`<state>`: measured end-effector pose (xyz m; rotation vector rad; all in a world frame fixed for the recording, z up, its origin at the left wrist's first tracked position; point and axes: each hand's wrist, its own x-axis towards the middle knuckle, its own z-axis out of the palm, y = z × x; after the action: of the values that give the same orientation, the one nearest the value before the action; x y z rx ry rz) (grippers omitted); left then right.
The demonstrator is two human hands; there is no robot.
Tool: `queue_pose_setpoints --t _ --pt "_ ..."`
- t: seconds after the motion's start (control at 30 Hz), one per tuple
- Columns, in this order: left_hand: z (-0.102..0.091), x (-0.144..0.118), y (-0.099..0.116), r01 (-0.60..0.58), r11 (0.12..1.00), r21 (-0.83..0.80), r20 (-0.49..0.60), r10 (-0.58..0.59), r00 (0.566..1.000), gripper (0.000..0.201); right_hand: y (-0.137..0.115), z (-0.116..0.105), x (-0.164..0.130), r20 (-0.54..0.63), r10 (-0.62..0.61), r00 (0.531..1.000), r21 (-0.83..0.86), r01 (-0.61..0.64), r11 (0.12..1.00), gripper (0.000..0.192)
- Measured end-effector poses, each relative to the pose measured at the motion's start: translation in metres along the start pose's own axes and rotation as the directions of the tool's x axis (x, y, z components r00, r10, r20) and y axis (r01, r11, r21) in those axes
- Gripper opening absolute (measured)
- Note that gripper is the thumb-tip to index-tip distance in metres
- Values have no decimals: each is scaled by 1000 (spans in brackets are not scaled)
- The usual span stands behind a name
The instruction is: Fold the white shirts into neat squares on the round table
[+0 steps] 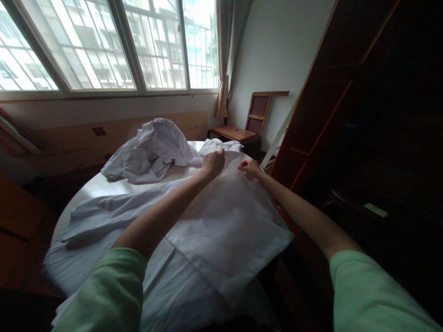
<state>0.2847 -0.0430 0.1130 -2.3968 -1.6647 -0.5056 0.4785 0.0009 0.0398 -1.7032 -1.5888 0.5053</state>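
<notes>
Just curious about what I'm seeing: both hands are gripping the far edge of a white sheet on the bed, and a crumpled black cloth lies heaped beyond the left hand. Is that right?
Not quite. The head view shows the crumpled cloth is white, not black. The rest holds: the left hand and right hand both have a grip on the far edge of the white sheet on the bed.

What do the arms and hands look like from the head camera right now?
Both arms are bare from above the elbow down, under short light green sleeves. The left hand shows no ring, watch or glove. The right hand has red-painted fingernails and nothing else visibly worn.
</notes>
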Motion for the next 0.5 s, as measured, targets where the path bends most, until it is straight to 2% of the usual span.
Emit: queue_pose_setpoints --t 0.07,0.13,0.23,0.3,0.33,0.4,0.5 --pt "-1 0 1 -11 1000 -3 1 11 1000 31 -6 2 -3 124 111 986 84 -122 989 13" --pt "-2 1 1 -37 999 -6 -8 37 999 31 -12 3 -6 261 201 944 237 -264 935 14" --pt "0 -1 3 -118 993 2 -44 118 992 28 -18 5 -10 438 240 866 494 -455 741 18" --pt "4 -5 7 -203 979 22 -40 204 978 27 -20 7 -11 495 243 834 594 -529 606 22" --pt "8 -10 10 -254 967 31 -24 255 967 27 -20 7 -11 503 251 827 617 -546 566 24" --pt "19 -21 17 -351 936 41 18 350 936 28 -19 6 -10 507 273 818 618 -566 546 29" --pt "42 -42 30 -451 892 29 72 448 891 28 -17 4 -6 541 293 788 556 -597 578 38"
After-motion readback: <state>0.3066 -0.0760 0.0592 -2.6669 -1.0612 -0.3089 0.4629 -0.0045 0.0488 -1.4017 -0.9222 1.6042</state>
